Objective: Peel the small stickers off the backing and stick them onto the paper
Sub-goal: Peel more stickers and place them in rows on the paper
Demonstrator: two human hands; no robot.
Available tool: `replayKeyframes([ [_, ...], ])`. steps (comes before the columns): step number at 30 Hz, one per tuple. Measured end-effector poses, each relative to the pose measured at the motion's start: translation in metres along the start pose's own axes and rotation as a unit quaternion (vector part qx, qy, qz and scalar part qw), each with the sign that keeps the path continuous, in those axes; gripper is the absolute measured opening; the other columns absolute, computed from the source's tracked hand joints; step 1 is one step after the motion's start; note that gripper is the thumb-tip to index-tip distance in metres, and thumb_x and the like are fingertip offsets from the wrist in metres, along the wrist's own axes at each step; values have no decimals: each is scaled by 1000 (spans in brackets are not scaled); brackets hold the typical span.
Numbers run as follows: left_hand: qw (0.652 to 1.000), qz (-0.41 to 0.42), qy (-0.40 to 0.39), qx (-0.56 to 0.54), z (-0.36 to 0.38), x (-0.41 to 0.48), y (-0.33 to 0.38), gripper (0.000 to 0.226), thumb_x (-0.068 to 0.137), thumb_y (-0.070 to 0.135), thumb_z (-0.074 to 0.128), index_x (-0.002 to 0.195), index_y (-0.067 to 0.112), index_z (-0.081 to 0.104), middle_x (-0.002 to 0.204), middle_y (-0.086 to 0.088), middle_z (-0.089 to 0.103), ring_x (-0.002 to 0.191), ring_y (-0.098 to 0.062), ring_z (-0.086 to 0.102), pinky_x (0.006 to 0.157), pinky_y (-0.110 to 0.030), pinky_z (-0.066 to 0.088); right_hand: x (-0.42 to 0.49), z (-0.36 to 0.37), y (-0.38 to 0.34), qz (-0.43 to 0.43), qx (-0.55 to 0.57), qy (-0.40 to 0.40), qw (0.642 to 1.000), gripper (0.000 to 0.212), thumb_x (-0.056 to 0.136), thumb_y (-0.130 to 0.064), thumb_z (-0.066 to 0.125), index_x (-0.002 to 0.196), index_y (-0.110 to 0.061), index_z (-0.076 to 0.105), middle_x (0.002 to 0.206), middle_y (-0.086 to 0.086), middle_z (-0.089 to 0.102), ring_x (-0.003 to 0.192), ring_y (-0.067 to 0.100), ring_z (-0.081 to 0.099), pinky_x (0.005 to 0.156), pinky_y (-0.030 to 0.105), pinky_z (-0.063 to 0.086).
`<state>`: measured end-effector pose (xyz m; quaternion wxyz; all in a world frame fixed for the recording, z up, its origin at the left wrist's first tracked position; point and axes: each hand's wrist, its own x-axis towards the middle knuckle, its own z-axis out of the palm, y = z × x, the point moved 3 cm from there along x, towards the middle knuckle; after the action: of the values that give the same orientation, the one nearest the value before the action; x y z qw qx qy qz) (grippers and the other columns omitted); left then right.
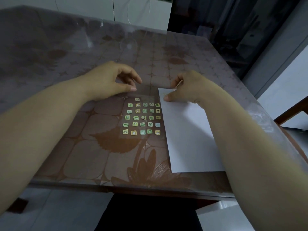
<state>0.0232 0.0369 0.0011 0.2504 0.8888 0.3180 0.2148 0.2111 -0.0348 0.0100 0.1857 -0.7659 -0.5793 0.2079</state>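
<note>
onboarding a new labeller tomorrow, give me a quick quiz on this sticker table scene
1. True or false: seen from the person's side, the white paper sheet lies to the right of the clear plastic backing sheet.
2. Which hand has its thumb resting on the paper's far corner? A left, B right, C neither.
3. Fill in: the row nearest the person on the backing holds ___ small green and yellow square stickers.

Key: 1 true. 2 B, the right hand. 3 five.
</note>
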Motion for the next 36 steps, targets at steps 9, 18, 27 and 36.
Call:
replayKeyframes([
  [9,999,-40,-37,1,2,-2,-3,41,72,11,72,106,29,60,92,3,70,85,0,62,75,-4,37,-3,34,-35,-181,-16,32,983,10,80,-29,67,88,-27,74,57,-13,43,53,2,40,46,9,29],
  [18,998,-44,-45,2,2,-1,-3,43,71,10,73,106,29,57,90,3,69,82,4,60,76,-7,36,2,41,-37,-172,29,22,984,5,74,-25,74,79,-27,75,35,-23,47,44,-9,46,43,8,31],
  [27,997,-52,-49,-20,0,-3,-1,42,70,10,74,106,26,58,88,2,71,89,-9,65,88,-22,41,-1,41,-39,-146,35,15,989,9,73,-26,76,82,-24,74,49,-15,42,50,1,41,43,10,29],
  [36,997,-45,-53,-21,4,-1,-6,47,63,16,80,102,31,59,89,7,66,77,14,55,83,-14,40,-1,41,-42,-139,20,-1,990,6,79,-21,70,82,-18,73,52,-10,43,50,5,41,45,16,29],
])
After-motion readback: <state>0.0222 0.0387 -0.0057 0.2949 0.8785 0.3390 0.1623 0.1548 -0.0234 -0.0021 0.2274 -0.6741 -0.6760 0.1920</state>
